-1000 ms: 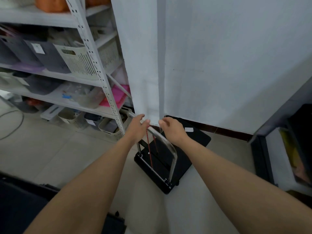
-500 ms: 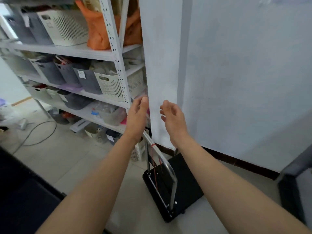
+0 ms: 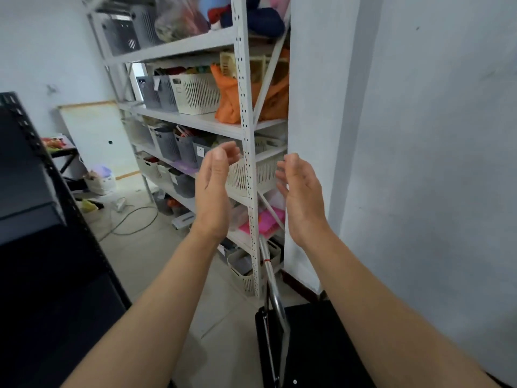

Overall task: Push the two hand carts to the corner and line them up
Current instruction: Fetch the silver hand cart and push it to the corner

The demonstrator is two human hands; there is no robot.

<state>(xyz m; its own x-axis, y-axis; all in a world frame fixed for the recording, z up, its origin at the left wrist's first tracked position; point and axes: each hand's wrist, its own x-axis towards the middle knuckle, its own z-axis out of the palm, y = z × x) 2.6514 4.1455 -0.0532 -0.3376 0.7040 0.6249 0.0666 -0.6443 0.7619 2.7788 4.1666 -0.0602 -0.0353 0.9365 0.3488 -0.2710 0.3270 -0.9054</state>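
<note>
Head camera looks into a store room with both hands raised in mid-air, palms facing each other, touching nothing. Left hand (image 3: 212, 191) hangs just at nine o'clock of the frame's middle, fingers loosely bent and empty. Right hand (image 3: 300, 197) is at its three o'clock, near but apart, fingers likewise relaxed and empty.

One hand cart (image 3: 321, 345) stands on the floor at six o'clock of the frame, its black deck lying between the two forearms, close beside the white wall (image 3: 433, 163). Its metal handle (image 3: 275, 292) rises toward twelve o'clock from the deck's left edge, a red band round the tube, well below both hands.

At twelve o'clock of the cart stands a metal shelf rack (image 3: 246, 163) packed with grey and cream baskets, with an orange bag (image 3: 232, 102) on an upper shelf. A black rack (image 3: 33, 191) fills nine o'clock of the frame, and a cable (image 3: 131, 222) lies on the floor between the two racks
</note>
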